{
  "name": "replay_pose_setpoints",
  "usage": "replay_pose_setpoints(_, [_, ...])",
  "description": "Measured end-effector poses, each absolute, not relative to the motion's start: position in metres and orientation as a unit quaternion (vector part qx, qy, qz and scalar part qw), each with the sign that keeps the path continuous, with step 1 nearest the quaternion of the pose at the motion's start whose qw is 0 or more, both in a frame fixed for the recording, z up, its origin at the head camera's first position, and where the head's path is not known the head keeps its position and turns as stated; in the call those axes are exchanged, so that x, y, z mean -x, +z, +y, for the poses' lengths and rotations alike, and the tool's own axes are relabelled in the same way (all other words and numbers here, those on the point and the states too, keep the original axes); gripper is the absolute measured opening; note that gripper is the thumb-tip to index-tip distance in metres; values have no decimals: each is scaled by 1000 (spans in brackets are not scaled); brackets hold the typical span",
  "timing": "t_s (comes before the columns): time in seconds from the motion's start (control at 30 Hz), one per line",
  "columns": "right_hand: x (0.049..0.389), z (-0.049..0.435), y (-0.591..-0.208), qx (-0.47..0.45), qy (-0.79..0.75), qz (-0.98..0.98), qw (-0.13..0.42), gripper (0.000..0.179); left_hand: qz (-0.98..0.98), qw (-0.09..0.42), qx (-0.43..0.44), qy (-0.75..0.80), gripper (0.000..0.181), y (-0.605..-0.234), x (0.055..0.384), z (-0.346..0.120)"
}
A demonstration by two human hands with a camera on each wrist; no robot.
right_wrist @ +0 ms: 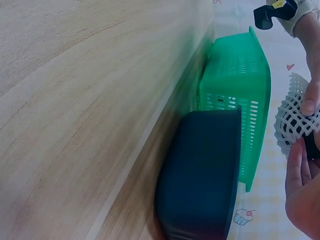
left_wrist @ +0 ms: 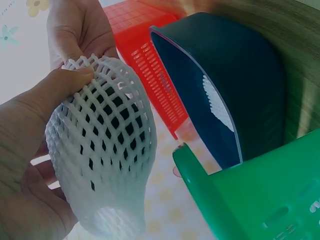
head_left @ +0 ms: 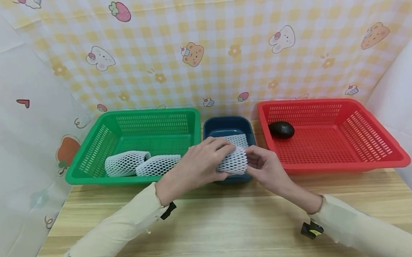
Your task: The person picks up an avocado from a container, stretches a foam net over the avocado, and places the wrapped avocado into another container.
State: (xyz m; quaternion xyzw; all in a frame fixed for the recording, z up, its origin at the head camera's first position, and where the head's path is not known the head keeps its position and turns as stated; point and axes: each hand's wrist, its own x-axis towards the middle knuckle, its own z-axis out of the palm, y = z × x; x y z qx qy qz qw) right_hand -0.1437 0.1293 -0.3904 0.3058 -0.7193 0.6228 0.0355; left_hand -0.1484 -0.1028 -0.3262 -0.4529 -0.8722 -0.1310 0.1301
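Note:
In front of the chest, my left hand grips a white foam net sleeve with its thumb across the mesh. A dark avocado shows through the holes, partly inside the sleeve. At the sleeve's open end is my right hand, its thumb and fingers around the avocado's exposed dark end, close against the net's rim. The fingertips are partly hidden. Under the hands stands a navy blue bin holding another foam net. Another dark avocado lies in the red basket.
On the left is a green basket with two net-wrapped items, a left sleeve and a right sleeve. The baskets and bin line the back of the wooden table, against a checked cloth.

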Motion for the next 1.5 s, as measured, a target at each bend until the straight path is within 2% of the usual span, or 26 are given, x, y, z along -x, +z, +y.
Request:
replay_pose_setpoints(0.27, [143, 135, -390, -313, 603, -733, 32, 42, -874, 116, 453, -131, 63, -324, 148, -102])
replay_pose_setpoints(0.47, [143, 145, -386, -305, 618, -722, 67, 28, -877, 127, 447, -127, 60, -321, 148, -104])
replay_pose_setpoints(0.57, [147, 147, -383, -294, 637, -710, 52, 29, -874, 131, 452, -122, 60, -320, 148, -104])
replay_pose_setpoints(0.67, [151, 143, -380, -297, 628, -719, 1, 38, -867, 135, 464, -119, 60, -321, 148, -103])
replay_pose_setpoints(0.8, [155, 135, -379, -295, 621, -719, -102, 50, -858, 146, 476, -127, 62, -323, 148, -100])
replay_pose_setpoints(0.9, [154, 128, -379, -282, 654, -681, -170, 53, -850, 159, 485, -128, 65, -325, 148, -98])
replay_pose_setpoints(0.97, [154, 125, -379, -276, 678, -655, -190, 53, -847, 170, 487, -129, 67, -326, 148, -97])
replay_pose_setpoints(1.23, [152, 124, -377, -248, 657, -699, -133, 59, -855, 188, 460, -152, 79, -331, 152, -103])
replay_pose_setpoints(1.5, [151, 123, -379, -235, 666, -698, -122, 59, -897, 135, 376, -186, 103, -333, 152, -125])
